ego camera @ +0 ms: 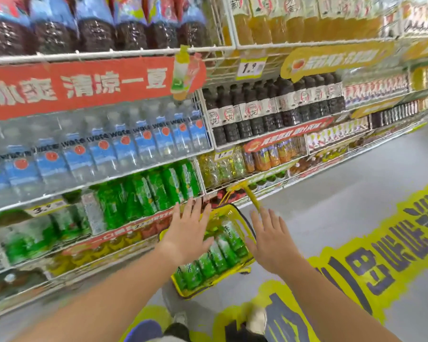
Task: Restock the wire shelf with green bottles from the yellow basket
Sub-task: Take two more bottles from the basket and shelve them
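I have both hands out over the basket [183,291], which sits on the floor [356,174] just beside the foot of the shelf [143,177]. My left hand [188,228] is flat with its fingers spread and holds nothing. It hides the basket's far left corner. My right hand [269,243] is spread and empty too, and it sits over the right rim. The two hands are apart, with the load showing between them.

That load is green bottles [223,250] lying on their sides, packed touching. I can make out at least six. The left hand covers more, so I cannot give a full count. The basket's handle [253,198] stands raised at its far end, between my hands and the lower shelves.

On the shelf, a row of upright green stock [158,191] stands behind the wire front rail, too blurred to count. There is one tier of water bottles [124,149] above it, then a red banner [84,85]. A bay of dark bottles [269,107] stands to the right. One price tag [43,208] hangs left of the green row. A yellow sticker [393,243] covers the floor to my right.
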